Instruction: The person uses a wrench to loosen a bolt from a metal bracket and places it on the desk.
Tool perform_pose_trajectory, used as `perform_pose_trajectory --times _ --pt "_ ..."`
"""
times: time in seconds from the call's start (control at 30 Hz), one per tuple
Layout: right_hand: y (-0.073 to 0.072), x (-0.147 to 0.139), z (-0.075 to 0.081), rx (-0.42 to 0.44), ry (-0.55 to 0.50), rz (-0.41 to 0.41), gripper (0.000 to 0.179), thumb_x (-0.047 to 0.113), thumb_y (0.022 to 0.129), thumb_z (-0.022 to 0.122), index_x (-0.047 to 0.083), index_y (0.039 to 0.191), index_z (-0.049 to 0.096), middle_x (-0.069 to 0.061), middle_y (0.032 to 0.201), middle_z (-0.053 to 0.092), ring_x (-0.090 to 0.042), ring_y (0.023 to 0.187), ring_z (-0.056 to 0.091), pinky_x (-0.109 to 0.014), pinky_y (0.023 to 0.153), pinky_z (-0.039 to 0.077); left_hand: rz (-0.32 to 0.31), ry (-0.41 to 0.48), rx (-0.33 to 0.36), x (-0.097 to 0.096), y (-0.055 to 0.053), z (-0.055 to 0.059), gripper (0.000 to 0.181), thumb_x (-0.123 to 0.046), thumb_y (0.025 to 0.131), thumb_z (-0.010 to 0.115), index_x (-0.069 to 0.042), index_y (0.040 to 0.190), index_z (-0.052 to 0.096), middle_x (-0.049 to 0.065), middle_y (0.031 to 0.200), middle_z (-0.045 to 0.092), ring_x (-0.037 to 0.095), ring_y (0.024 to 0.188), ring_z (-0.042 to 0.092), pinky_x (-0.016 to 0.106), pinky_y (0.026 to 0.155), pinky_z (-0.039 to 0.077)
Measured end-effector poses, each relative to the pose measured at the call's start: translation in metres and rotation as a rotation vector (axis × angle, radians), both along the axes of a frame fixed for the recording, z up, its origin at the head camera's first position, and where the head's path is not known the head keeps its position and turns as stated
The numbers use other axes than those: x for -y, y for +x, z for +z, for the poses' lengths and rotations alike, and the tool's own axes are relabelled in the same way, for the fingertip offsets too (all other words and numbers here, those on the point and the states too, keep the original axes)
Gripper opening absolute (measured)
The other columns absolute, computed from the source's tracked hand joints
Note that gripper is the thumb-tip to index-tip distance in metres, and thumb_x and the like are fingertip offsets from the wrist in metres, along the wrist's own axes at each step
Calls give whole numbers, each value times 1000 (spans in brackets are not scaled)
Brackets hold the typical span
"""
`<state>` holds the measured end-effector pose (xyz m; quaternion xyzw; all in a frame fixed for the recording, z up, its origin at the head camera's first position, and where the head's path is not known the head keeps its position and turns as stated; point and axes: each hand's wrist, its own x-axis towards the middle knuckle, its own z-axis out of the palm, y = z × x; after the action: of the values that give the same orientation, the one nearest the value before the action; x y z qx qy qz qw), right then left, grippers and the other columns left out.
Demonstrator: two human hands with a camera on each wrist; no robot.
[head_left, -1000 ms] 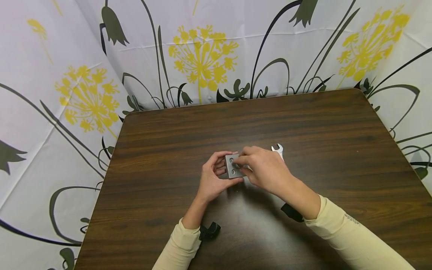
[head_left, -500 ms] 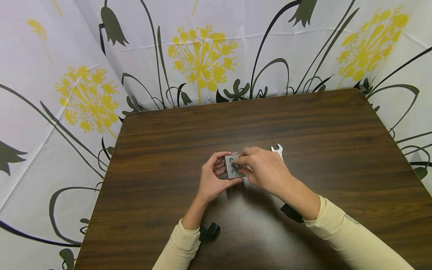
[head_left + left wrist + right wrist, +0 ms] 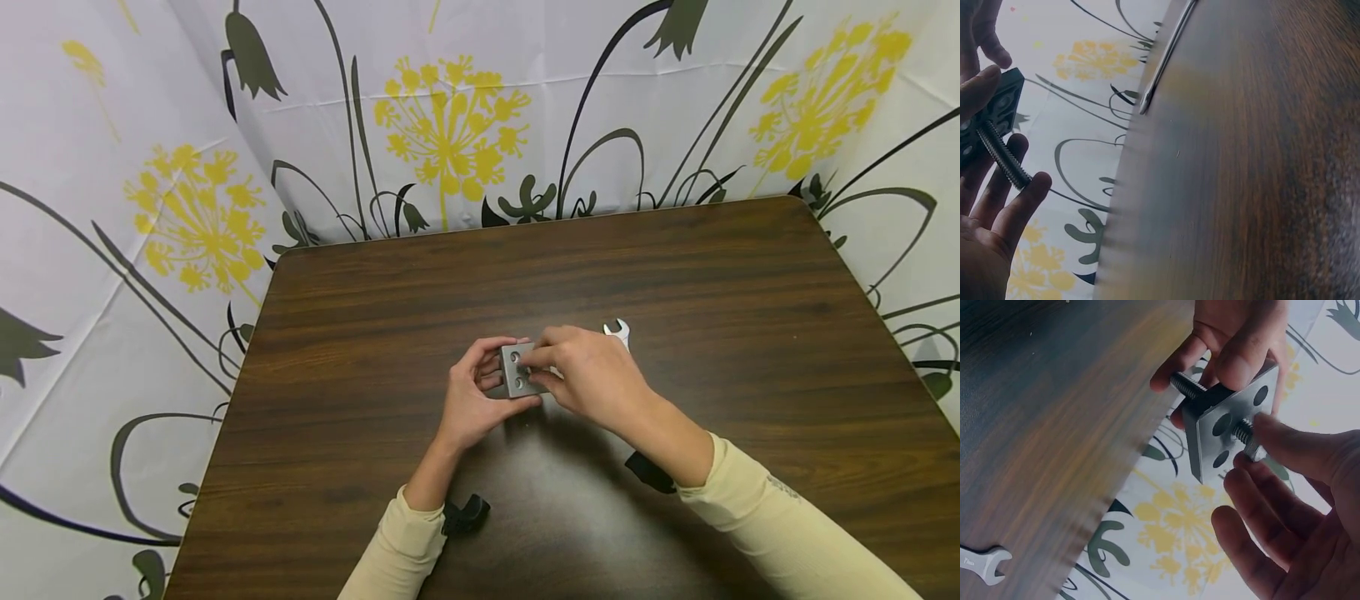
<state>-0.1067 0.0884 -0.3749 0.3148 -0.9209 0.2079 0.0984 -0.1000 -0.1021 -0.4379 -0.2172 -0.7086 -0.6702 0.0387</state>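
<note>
A square grey metal plate [image 3: 513, 370] with several holes is up in front of me, above the table. My left hand [image 3: 472, 396] grips it by its edges, with the thumb along the near side. A threaded bolt [image 3: 1244, 432] passes through the plate. Its shank [image 3: 1004, 155] sticks out on the far side, near the left fingers. My right hand [image 3: 600, 379] pinches the bolt's head end between thumb and fingers; in the right wrist view a gap shows between head and plate. The right fingers hide part of the plate in the head view.
An open-end wrench [image 3: 618, 332] lies on the brown wood-grain table [image 3: 375, 333], just beyond my right hand and partly hidden by it. A white curtain [image 3: 480, 125] with printed flowers hangs behind the table. Dark straps show at both wrists.
The right fingers shift very slightly at the bolt. Both hands and the plate stay in nearly the same place, and the wrench has not moved.
</note>
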Motion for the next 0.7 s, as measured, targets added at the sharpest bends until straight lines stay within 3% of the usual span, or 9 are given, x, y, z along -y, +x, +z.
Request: perform_pose_trajectory --times 0.13,0.27,0.4,0.57,0.7 --pt "1 0 -1 -12 -9 9 27 21 80 83 18 106 77 5 93 66 -11 71 59 -29 51 46 8 -9 5 1 1 0 69 12 65 86 5 126 54 19 122 65 27 104 66 44 79 56" --pt "0 2 -1 -15 5 -50 31 36 82 81 18 107 78 6 83 65 -8 59 52 -26 44 38 9 -9 2 2 1 0 69 12 65 86 5 125 54 17 123 65 28 104 66 45 79 56" --pt "-1 1 -1 8 16 -67 26 35 83 79 19 103 78 6 74 64 -7 53 46 -26 42 33 11 -9 6 1 0 0 69 12 64 86 4 125 55 15 124 65 28 105 66 47 79 56" --pt "-1 0 0 5 9 -8 24 22 80 83 19 103 78 6 86 65 -10 66 56 -28 49 44 15 -13 5 1 -1 -1 70 11 63 87 4 125 55 16 122 66 27 105 66 48 78 56" --pt "-1 0 0 1 11 -28 30 31 81 82 18 108 77 5 91 68 -10 66 57 -28 47 43 23 -19 2 1 0 -1 69 11 63 87 4 124 55 16 121 66 26 104 67 49 78 55"
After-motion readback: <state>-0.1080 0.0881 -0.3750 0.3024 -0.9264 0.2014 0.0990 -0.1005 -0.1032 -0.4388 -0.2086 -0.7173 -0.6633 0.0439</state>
